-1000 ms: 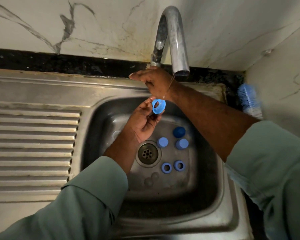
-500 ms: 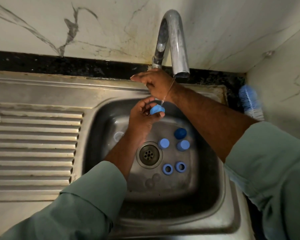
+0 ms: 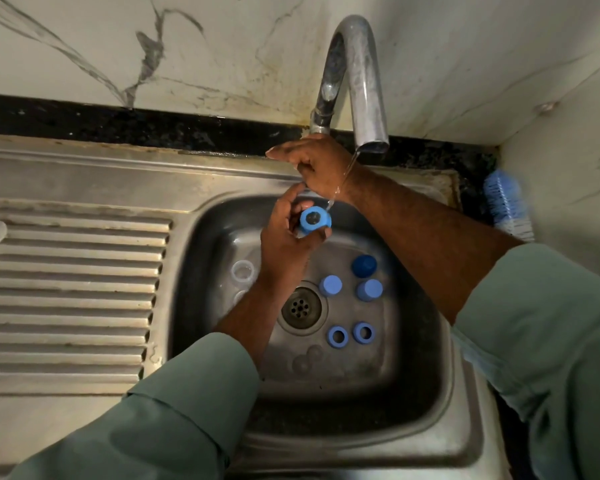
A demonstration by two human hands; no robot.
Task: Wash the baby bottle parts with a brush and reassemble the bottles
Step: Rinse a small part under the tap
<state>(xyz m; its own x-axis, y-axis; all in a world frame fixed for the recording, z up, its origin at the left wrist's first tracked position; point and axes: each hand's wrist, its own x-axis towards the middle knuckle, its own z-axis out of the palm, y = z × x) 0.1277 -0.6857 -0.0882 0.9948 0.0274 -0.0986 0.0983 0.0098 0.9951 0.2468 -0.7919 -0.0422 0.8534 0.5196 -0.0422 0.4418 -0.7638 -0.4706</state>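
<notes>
Gripping blue bottle ring (image 3: 315, 220), left hand (image 3: 284, 237) holds it under thin stream from tap (image 3: 355, 81). Right hand (image 3: 317, 168) at tap base; what fingers hold hidden, cannot tell. Blue brush (image 3: 506, 202) blurred in corner. Steel sink (image 3: 430, 393), marble wall.

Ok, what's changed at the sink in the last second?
The left hand has turned the blue ring it holds: edge-on half a second ago, its opening now faces up again under the thin stream. The right hand stays at the tap base. The caps and rings in the basin and the brush haven't moved.
</notes>
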